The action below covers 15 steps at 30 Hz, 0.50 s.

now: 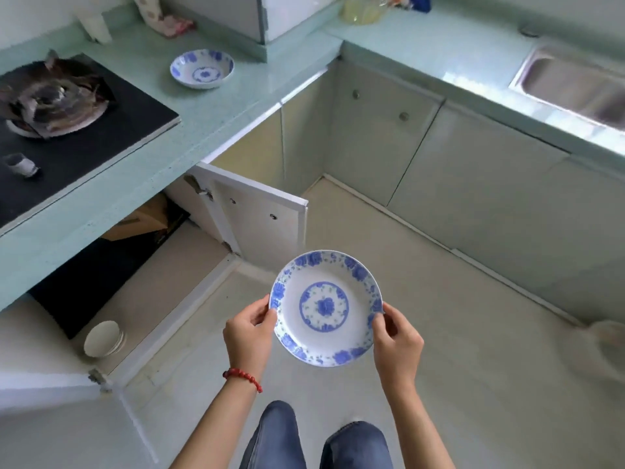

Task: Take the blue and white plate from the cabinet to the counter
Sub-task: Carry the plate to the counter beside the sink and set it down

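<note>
A blue and white plate (325, 308) with a floral rim hangs level over the floor, held between both hands. My left hand (248, 333), with a red bead bracelet at the wrist, grips its left rim. My right hand (397, 343) grips its right rim. The open cabinet (135, 265) is to the left under the pale green counter (189, 130), with both doors swung out. A second blue and white dish (202, 68) rests on the counter at the back.
A black gas stove (61, 123) fills the counter's left part. White bowls (103, 338) stand stacked in the cabinet beside a cardboard box (142, 220). A steel sink (575, 86) is at the upper right. The open cabinet door (257, 218) juts over the floor.
</note>
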Motion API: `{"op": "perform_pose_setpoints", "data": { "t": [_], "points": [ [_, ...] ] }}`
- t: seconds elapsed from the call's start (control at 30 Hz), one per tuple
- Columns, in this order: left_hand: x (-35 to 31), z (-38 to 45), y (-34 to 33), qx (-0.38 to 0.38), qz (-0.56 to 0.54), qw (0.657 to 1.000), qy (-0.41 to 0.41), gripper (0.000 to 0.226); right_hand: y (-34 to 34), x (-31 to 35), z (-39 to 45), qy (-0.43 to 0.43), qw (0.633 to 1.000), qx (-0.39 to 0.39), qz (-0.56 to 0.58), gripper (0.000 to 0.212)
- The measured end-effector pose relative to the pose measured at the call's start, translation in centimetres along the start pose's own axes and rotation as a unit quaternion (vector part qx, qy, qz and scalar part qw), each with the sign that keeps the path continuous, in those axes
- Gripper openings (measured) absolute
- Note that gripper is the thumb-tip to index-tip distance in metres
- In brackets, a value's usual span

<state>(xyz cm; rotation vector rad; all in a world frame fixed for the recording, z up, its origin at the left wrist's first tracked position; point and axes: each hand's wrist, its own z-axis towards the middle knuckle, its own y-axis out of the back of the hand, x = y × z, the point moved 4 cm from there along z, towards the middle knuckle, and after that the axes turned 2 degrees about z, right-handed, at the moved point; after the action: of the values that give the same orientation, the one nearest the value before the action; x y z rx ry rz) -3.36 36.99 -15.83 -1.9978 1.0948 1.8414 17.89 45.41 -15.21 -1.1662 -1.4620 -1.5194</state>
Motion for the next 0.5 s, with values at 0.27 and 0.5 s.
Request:
{"op": "perform_pose_setpoints", "data": {
  "t": [0.27, 0.5],
  "points": [
    [-6.5, -4.9, -11.1, 0.081, 0.02, 0.996, -0.041, 0.024, 13.1, -1.1, 2.6, -0.017, 0.995, -0.097, 0.03, 0.022],
    [-10.1, -9.7, -19.8, 0.145, 0.007, 0.988, -0.061, 0.025, 22.4, -2.5, 5.0, -0.015, 0.987, -0.151, 0.052, 0.018]
  ]
}}
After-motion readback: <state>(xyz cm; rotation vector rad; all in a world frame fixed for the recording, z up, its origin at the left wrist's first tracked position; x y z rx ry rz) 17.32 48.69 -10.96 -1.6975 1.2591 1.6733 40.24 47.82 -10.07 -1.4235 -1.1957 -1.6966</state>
